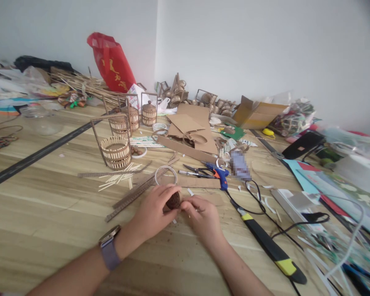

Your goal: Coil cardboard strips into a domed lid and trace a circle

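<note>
Just beyond the middle of the near tabletop [64,230], the left hand [151,211] holds a small dark brown round piece [173,200], its fingers curled over the far side and the thumb beneath. The piece's round face, marked with ring-like lines, is turned up and toward the wearer; it seems short, and blur and the covering fingers leave its long axis unclear — I cannot tell how deep it runs. The right hand [203,216] comes in from the other side, fingers bent and narrow, tips at the piece's right edge; whether they are closed on that edge, I cannot tell. Just beyond the left fingers lies a white ring [176,176], and to their left long brown strips [128,201] slant away from the wearer. Farther off that way stand pale sticks' neighbour, a handled basket [114,153], upright, and the loose pale sticks [120,177] themselves. Beyond the right fingers sits a blue glue gun [222,177]; to their right, a black-and-yellow cutter [267,242] lies slantwise — its butt toward the wearer.
</note>
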`<state>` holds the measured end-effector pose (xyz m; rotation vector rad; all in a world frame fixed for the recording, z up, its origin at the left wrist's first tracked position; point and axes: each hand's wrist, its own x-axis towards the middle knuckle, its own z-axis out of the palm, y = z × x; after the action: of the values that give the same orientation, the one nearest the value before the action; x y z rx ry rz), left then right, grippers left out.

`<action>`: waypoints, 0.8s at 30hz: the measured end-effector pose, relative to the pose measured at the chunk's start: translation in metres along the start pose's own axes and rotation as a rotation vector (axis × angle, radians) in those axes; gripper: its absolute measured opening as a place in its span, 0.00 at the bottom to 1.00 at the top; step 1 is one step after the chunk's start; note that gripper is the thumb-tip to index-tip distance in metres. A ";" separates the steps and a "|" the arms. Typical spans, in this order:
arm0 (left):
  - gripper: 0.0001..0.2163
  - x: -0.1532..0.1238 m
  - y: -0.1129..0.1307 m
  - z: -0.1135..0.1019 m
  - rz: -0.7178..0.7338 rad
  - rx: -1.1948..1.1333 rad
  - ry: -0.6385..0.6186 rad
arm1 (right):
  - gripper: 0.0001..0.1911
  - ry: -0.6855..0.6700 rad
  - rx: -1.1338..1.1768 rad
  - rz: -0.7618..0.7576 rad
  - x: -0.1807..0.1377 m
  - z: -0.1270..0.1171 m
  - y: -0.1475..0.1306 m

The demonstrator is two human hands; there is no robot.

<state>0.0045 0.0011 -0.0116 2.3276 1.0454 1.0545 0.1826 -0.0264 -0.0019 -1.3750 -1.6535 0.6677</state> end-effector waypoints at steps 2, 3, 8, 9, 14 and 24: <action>0.20 0.001 0.000 -0.002 0.007 -0.014 0.027 | 0.29 0.067 0.003 0.052 0.005 -0.007 0.005; 0.20 0.001 -0.001 -0.003 0.012 -0.019 0.036 | 0.28 0.102 -0.008 0.086 0.007 -0.010 0.008; 0.20 0.001 -0.003 -0.005 0.004 -0.033 0.048 | 0.17 0.096 -0.076 0.111 0.017 -0.019 0.024; 0.21 0.001 -0.004 -0.005 -0.014 -0.033 0.053 | 0.15 0.083 -0.102 0.089 0.017 -0.019 0.025; 0.24 0.002 -0.006 -0.007 -0.148 -0.038 0.076 | 0.12 -0.023 -0.298 -0.098 0.013 -0.015 0.024; 0.24 0.006 -0.007 -0.011 -0.320 -0.168 0.172 | 0.09 -0.188 -0.478 -0.284 0.004 -0.001 0.022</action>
<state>-0.0047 0.0107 -0.0060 1.8870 1.2878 1.1757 0.1947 -0.0167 -0.0185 -1.3868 -2.2081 0.2463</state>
